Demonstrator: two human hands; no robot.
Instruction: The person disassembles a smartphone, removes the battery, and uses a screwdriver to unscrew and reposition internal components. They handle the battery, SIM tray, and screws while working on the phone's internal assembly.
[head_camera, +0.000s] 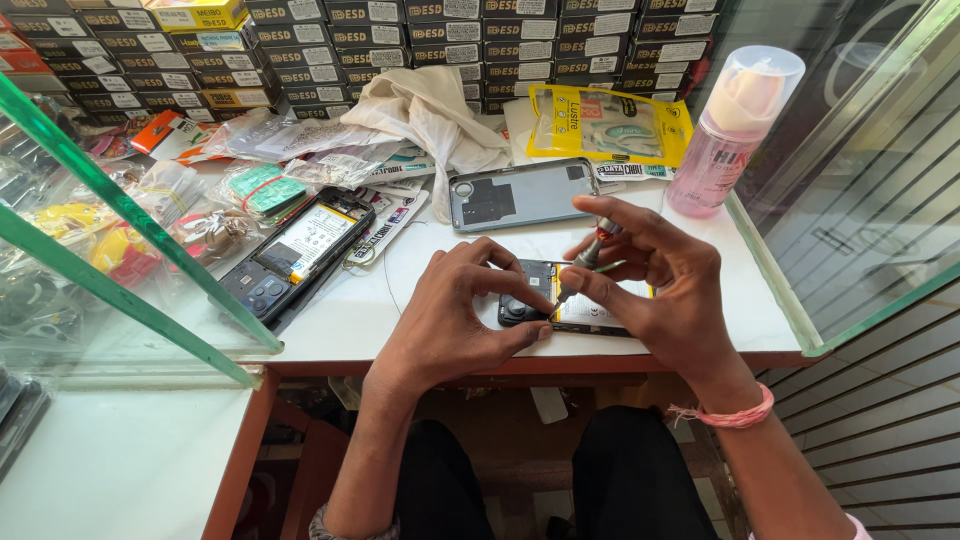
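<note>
I see my left hand (455, 310) curled over the opened phone (560, 300) that lies at the front edge of the worktop (350, 315), fingers pressed down on its left end by the camera block. My right hand (650, 285) pinches a small screwdriver (585, 260) between thumb and fingertips, its tip resting on the phone's upper edge. Just behind, toward the middle of the worktop, lies a grey back cover (520, 193), inner side up. A second opened phone (295, 250) lies tilted to the left, near the glass partition (120, 210). At the back right corner stands a pink spray bottle (730, 130), beside a yellow packet (610, 125). A white cloth bag (430, 110) lies crumpled by the stacked boxes (420, 35) along the back edge.
</note>
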